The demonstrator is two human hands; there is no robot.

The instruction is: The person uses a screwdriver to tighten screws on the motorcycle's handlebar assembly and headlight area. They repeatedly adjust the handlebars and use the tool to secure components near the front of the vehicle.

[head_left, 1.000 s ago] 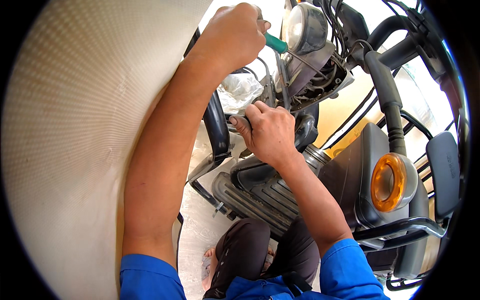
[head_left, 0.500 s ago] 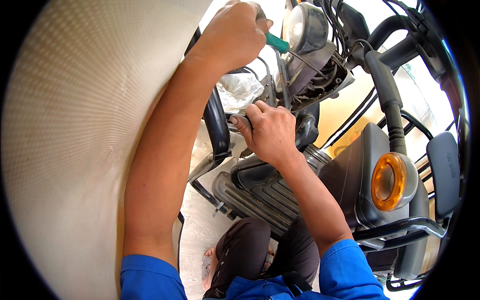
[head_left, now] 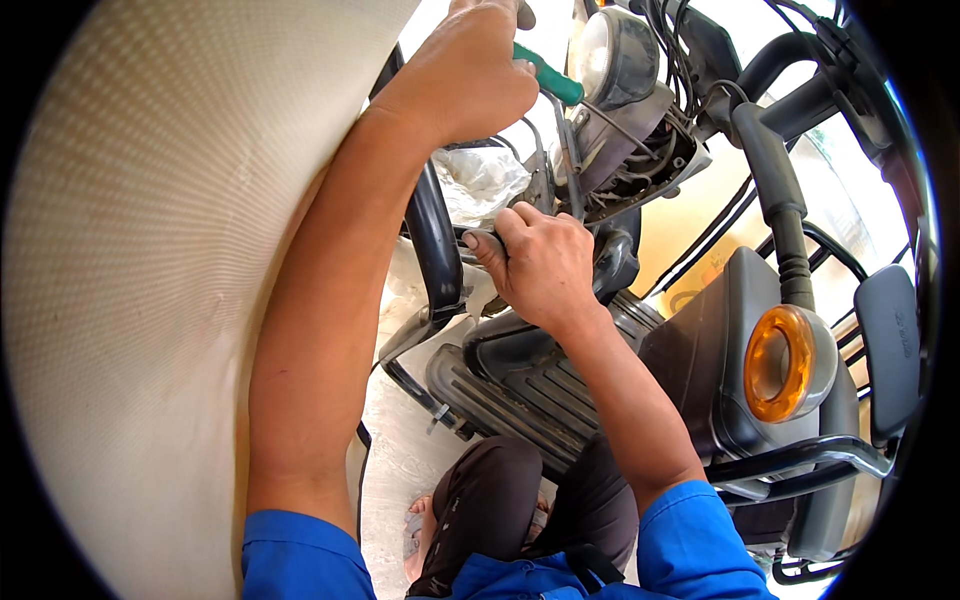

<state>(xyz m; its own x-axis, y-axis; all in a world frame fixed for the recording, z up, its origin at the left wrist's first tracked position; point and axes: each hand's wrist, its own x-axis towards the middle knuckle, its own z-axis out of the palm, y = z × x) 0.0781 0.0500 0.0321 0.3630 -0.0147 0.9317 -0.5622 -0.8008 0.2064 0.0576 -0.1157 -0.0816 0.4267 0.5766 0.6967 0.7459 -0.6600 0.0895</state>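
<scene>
My left hand [head_left: 470, 75] reaches to the top of the view and is closed about the green handle of a screwdriver [head_left: 556, 80]. The screwdriver's thin metal shaft slants down to the right, across the opened housing [head_left: 632, 150] under the round headlight [head_left: 612, 58]. Loose wires show inside that housing; where the tip ends I cannot make out clearly. Lower down, my right hand [head_left: 545, 258] curls over a dark bar at the vehicle's front, its thumb pointing left. The palm hides most of that bar.
A curved black tube frame [head_left: 432, 240] and a clear plastic bag [head_left: 482, 180] lie between my arms. Below is a ribbed footboard [head_left: 545, 390]. An orange indicator lamp [head_left: 778, 363] and black rails [head_left: 800, 462] stand right. A pale dotted sheet [head_left: 150, 300] fills the left.
My left hand has rolled a little on the screwdriver, showing its back more, and the green handle has shifted slightly. My right hand has stayed in place.
</scene>
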